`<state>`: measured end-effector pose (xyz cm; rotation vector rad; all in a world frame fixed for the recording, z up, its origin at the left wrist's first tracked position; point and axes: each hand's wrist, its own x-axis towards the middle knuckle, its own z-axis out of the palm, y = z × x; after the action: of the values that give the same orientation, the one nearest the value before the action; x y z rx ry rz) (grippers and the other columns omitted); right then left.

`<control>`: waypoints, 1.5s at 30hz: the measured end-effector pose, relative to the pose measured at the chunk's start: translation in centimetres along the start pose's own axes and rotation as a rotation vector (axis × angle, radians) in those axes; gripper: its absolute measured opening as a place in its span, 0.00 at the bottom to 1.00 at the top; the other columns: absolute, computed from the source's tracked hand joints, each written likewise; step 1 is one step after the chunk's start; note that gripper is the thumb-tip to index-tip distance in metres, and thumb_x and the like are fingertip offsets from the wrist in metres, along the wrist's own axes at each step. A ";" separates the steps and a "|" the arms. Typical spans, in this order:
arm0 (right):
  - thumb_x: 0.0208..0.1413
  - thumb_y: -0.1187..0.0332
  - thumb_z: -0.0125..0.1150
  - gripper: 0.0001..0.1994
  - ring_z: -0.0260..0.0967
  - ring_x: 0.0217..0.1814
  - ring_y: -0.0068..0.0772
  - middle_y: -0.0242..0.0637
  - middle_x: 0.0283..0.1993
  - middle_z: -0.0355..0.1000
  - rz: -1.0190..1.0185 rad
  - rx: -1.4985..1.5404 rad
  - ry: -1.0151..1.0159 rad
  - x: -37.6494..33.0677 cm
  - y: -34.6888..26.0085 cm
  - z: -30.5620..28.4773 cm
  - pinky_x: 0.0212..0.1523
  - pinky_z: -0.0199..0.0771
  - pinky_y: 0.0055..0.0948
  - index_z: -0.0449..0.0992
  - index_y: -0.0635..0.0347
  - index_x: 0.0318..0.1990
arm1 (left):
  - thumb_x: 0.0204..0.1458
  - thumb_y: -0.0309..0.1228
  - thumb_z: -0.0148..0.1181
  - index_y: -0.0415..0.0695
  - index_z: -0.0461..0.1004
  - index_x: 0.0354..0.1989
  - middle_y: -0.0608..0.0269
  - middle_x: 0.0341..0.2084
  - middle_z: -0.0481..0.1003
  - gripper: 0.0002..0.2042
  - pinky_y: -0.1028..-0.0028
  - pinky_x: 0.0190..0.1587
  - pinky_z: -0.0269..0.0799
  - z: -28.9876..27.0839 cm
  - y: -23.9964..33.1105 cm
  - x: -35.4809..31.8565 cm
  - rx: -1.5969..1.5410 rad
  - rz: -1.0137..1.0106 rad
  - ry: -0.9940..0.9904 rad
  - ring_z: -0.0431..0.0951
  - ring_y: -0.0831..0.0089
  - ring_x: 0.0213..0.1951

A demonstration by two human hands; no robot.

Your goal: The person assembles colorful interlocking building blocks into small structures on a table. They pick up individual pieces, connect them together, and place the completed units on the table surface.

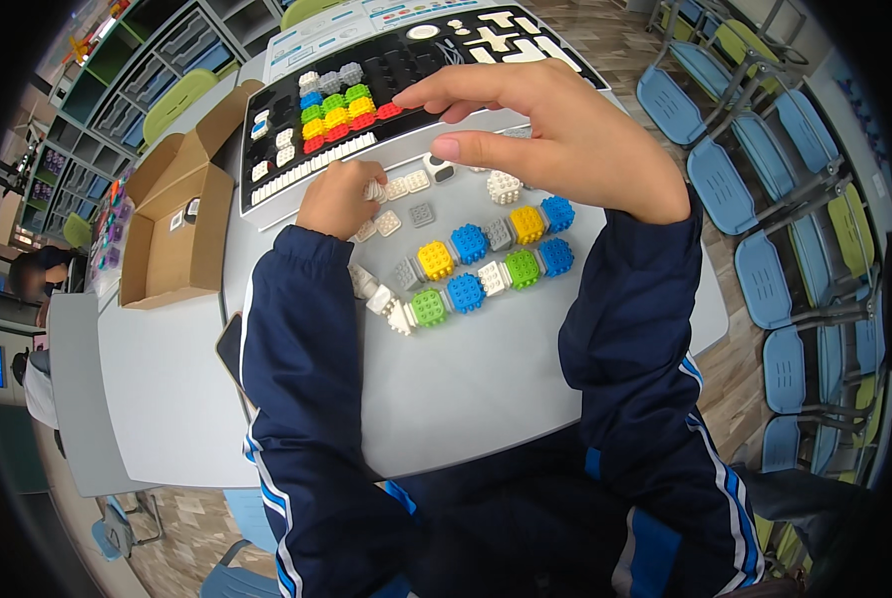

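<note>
My right hand [565, 135] hovers over the front of a black-lined tray [386, 65], thumb and fingers apart, with nothing between them. Its fingertips are nearest a red block [390, 110] in the tray. In front of the tray, my left hand [338, 197] is closed, its fingertips around a small white studded piece [375, 190]. Flat white plates [398, 187] lie beside those fingers. Two rows of joined studded blocks rest on the table: one with a yellow block [435, 259], the other with a light green block [429, 308]. White pieces at its left end are partly hidden by my left sleeve.
An open cardboard box [172, 234] stands left of the tray. A dark phone [229, 349] lies by my left sleeve. Loose on the grey table [466, 399] are a grey plate [422, 214] and a white round block [504, 187]. Stacked blue chairs [725, 184] stand at the right.
</note>
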<state>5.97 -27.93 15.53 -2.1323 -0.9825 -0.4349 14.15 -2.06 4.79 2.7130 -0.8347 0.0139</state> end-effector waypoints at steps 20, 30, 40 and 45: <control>0.55 0.63 0.65 0.20 0.77 0.36 0.40 0.45 0.37 0.79 0.025 0.020 0.037 -0.4 0.9 -0.4 0.37 0.76 0.32 0.77 0.62 0.53 | 0.38 0.24 0.71 0.45 0.80 0.39 0.48 0.25 0.78 0.16 0.60 0.39 0.75 -0.3 2.3 1.4 -0.066 0.022 -0.012 0.80 0.50 0.35; 0.54 0.63 0.64 0.20 0.77 0.37 0.40 0.46 0.38 0.79 0.019 0.008 0.021 -0.2 0.7 -0.2 0.39 0.76 0.32 0.77 0.63 0.53 | 0.35 0.22 0.72 0.45 0.81 0.37 0.48 0.28 0.79 0.16 0.60 0.42 0.75 0.5 2.5 1.6 -0.070 0.024 0.011 0.80 0.51 0.36; 0.51 0.56 0.70 0.30 0.77 0.44 0.38 0.49 0.44 0.77 0.334 0.286 0.106 1.2 4.9 3.7 0.42 0.76 0.32 0.72 0.62 0.59 | 0.38 0.22 0.72 0.39 0.80 0.42 0.48 0.31 0.80 0.18 0.68 0.42 0.75 -0.7 1.6 1.1 -0.369 0.079 0.138 0.81 0.57 0.34; 0.43 0.50 0.77 0.51 0.72 0.54 0.36 0.53 0.54 0.71 0.538 0.482 0.108 2.5 5.8 8.0 0.49 0.73 0.29 0.55 0.64 0.70 | 0.41 0.23 0.72 0.39 0.77 0.48 0.50 0.34 0.81 0.22 0.69 0.43 0.76 -1.6 3.3 0.9 -0.423 0.094 0.402 0.83 0.60 0.37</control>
<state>11.99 -23.33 8.76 -1.8061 -0.3687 -0.0341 13.14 -4.69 7.33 2.1723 -0.7412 0.3498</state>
